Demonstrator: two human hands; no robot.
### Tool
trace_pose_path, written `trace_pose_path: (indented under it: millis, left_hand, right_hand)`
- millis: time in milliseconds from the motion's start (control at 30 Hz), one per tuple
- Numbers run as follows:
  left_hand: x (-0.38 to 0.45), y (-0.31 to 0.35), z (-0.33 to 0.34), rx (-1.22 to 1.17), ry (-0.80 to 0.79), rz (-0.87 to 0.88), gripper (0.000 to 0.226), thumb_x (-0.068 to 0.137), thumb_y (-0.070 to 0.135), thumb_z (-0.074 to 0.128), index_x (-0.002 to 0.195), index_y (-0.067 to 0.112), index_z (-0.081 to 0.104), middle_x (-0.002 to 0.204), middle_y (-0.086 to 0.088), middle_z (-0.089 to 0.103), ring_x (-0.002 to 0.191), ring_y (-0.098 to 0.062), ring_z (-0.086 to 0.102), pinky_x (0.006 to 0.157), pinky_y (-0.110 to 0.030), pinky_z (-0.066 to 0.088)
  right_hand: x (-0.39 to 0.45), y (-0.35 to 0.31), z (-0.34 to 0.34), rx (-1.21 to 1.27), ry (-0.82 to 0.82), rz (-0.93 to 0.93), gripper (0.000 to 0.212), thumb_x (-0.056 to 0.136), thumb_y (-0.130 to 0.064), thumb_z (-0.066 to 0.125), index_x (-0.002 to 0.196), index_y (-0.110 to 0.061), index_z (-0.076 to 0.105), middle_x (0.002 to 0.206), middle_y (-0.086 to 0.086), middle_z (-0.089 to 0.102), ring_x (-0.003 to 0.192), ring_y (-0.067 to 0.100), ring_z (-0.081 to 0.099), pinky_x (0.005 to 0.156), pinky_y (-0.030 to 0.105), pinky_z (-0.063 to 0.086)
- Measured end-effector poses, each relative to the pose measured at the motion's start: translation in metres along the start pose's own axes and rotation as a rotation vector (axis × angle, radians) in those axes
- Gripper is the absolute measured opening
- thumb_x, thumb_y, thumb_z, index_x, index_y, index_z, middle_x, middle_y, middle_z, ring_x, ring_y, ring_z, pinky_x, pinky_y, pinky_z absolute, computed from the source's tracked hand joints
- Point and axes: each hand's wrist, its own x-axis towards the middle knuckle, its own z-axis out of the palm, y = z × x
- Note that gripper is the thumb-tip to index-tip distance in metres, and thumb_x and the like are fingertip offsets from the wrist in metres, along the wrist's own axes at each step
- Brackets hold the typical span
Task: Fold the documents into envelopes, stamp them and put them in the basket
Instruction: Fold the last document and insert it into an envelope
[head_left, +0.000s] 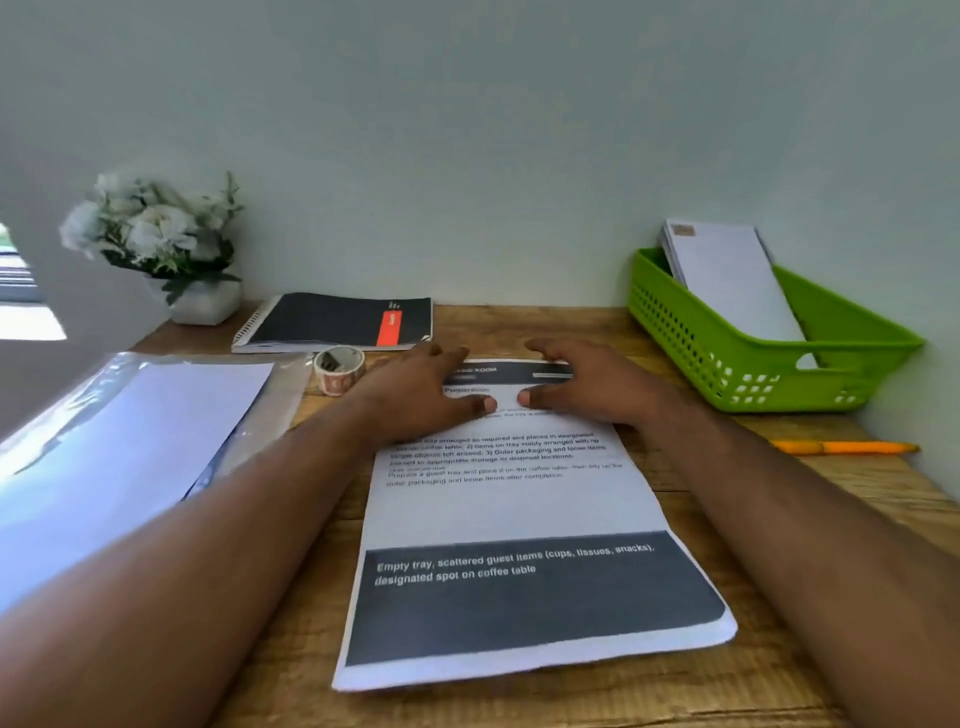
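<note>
Resting flat on the document (511, 499), left hand (423, 395) and right hand (582, 387) apparently press, fingers straight, thumbs nearly touching.

the single head camera is looking forward and down from the person's own height, sitting close over a wooden desk (675, 691). it is facing a pale wall (467, 130) at 12 o'clock. the wide lens is bending the edges, taking in a flower pot (200, 304) at 10 o'clock and a green basket (727, 358) at 2 o'clock. both forearms are entering from 6 o'clock.
</note>
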Motion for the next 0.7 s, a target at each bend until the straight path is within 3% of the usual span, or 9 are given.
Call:
trace_pose_path:
  millis: [133, 233, 333, 400, 500, 633, 700]
  left_hand:
    - [0.002, -0.004, 0.0, 0.002, 0.074, -0.038, 0.094, 0.073, 0.08, 0.051, 0.151, 0.038, 0.019, 0.144, -0.004, 0.038, 0.133, -0.026, 0.036, 0.107, -0.046, 0.036]
    - [-0.001, 0.0, 0.0, -0.007, 0.235, 0.007, 0.092, 0.074, 0.071, 0.061, 0.15, 0.036, 0.024, 0.13, -0.003, 0.044, 0.126, -0.025, 0.039, 0.109, -0.046, 0.032]
    - [-0.003, 0.005, -0.002, 0.068, 0.489, 0.098, 0.073, 0.081, 0.048, 0.07, 0.145, 0.032, 0.039, 0.122, -0.005, 0.05, 0.117, -0.028, 0.047, 0.109, -0.053, 0.028]
    - [-0.005, 0.009, -0.002, 0.097, 0.654, 0.158, 0.052, 0.084, 0.033, 0.07, 0.133, 0.026, 0.055, 0.113, -0.006, 0.058, 0.106, -0.03, 0.055, 0.106, -0.057, 0.029]
    - [-0.008, 0.014, -0.001, 0.121, 0.802, 0.233, 0.022, 0.085, 0.015, 0.07, 0.107, 0.017, 0.072, 0.096, -0.008, 0.065, 0.086, -0.03, 0.063, 0.102, -0.063, 0.032]
    - [-0.009, 0.017, 0.001, 0.212, 0.839, 0.221, 0.014, 0.084, 0.01, 0.071, 0.097, 0.016, 0.074, 0.09, -0.005, 0.065, 0.081, -0.028, 0.064, 0.102, -0.068, 0.029]
    - [-0.009, 0.019, 0.001, 0.288, 0.709, 0.136, 0.019, 0.087, 0.012, 0.066, 0.101, 0.023, 0.072, 0.099, -0.001, 0.065, 0.094, -0.026, 0.063, 0.107, -0.069, 0.017]
  right_hand:
    - [-0.001, 0.0, 0.0, 0.055, 0.022, 0.029, 0.075, 0.076, -0.043, 0.077, 0.142, -0.026, 0.045, 0.14, -0.003, 0.049, 0.123, 0.013, 0.048, 0.091, 0.021, 0.033]
    - [-0.002, 0.001, 0.001, 0.112, 0.124, -0.065, 0.073, 0.072, -0.033, 0.082, 0.138, -0.027, 0.049, 0.122, -0.007, 0.05, 0.114, 0.01, 0.048, 0.09, 0.021, 0.034]
    - [0.0, 0.005, 0.001, 0.07, 0.263, -0.132, 0.071, 0.071, -0.028, 0.083, 0.135, -0.024, 0.053, 0.109, -0.008, 0.04, 0.103, 0.008, 0.046, 0.094, 0.022, 0.041]
    - [0.002, 0.006, -0.002, 0.037, 0.42, -0.215, 0.055, 0.074, -0.016, 0.08, 0.125, -0.017, 0.061, 0.105, -0.003, 0.042, 0.096, 0.012, 0.051, 0.091, 0.026, 0.049]
    - [0.003, 0.002, -0.005, -0.108, 0.64, -0.331, 0.025, 0.076, -0.006, 0.076, 0.1, -0.009, 0.071, 0.098, 0.007, 0.051, 0.086, 0.022, 0.057, 0.075, 0.035, 0.054]
    - [0.002, 0.001, -0.004, -0.342, 0.741, -0.328, 0.014, 0.072, -0.012, 0.078, 0.085, -0.015, 0.074, 0.092, 0.005, 0.061, 0.08, 0.027, 0.055, 0.067, 0.036, 0.046]
    - [-0.002, -0.002, -0.004, -0.48, 0.695, -0.262, 0.009, 0.075, -0.016, 0.075, 0.083, -0.022, 0.075, 0.097, 0.0, 0.064, 0.087, 0.028, 0.054, 0.073, 0.037, 0.039]
